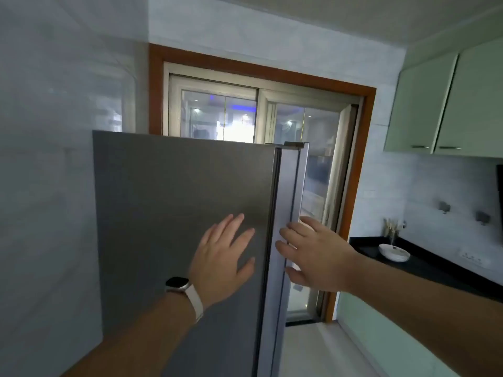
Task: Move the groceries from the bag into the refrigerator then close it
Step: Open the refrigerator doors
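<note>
Fingers (233, 225) spread, the left hand (217, 259) lies flat on the refrigerator door (177, 200) straight ahead, while the right hand (315, 254), also open-fingered, touches its upright right edge

Both arms stretch forward, the forearms bare. The left hand (221, 257) is raised palm-forward, its straight fingers fanned apart and the thumb out to the right (a pale-strapped watch (178, 284) sits on that wrist). The right hand (317, 257) is just beside it, turned sideways, fingers straight and pointing left, thumb lowest, gripping nothing.
</note>
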Tool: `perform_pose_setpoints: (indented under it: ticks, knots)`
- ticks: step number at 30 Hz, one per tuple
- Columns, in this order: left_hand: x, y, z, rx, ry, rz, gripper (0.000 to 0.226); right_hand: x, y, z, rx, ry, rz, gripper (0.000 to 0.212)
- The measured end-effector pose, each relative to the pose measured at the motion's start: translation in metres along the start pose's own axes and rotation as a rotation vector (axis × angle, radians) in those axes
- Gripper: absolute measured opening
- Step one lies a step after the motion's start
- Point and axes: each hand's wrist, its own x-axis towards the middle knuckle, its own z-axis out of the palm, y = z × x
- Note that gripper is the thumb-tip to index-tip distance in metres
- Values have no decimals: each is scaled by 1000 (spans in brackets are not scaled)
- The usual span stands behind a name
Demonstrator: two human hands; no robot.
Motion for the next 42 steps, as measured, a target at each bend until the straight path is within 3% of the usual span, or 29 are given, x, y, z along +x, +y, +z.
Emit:
perform_pose_setpoints:
  ticks: [6,15,21,31,42]
  knots:
    - [33,0,9,-20,60,-96,60,29,20,12,-86,45,-30,51]
    - [82,1,45,23,86,-69,63,50,46,47,-82,132,-49,48]
    - [87,-1,85,40,207,-102,65,68,58,68,-70,285,-140,41]
    - [93,-9,118,68,413,-75,71,82,62,91,-14,451,-142,32]
    - [95,-19,131,81,523,10,68,79,64,92,-47,446,-121,35]
